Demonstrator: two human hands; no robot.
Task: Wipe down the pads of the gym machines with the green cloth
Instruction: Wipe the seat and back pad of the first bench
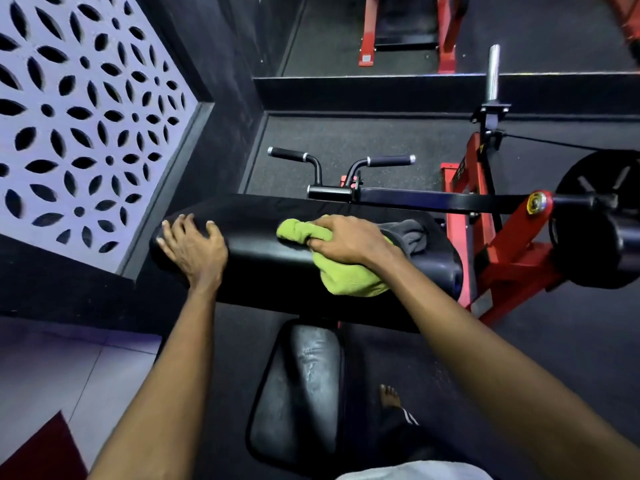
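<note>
Head view, right hand [346, 242] gripping green cloth [346, 275] on arm pad [263, 251]; left hand [194, 247] flat on pad

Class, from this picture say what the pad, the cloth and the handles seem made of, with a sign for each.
Pad: probably black vinyl or leather; smooth, with a sheen.
Cloth: soft terry or microfibre, it seems; fuzzy, bunched folds.
Handles: likely matt rubber or foam grips on metal; shiny chrome rings.

Dim, violet-tinged light, a soft sheen on the black pad [270, 251], wide-angle bending and blur towards the edges.
</note>
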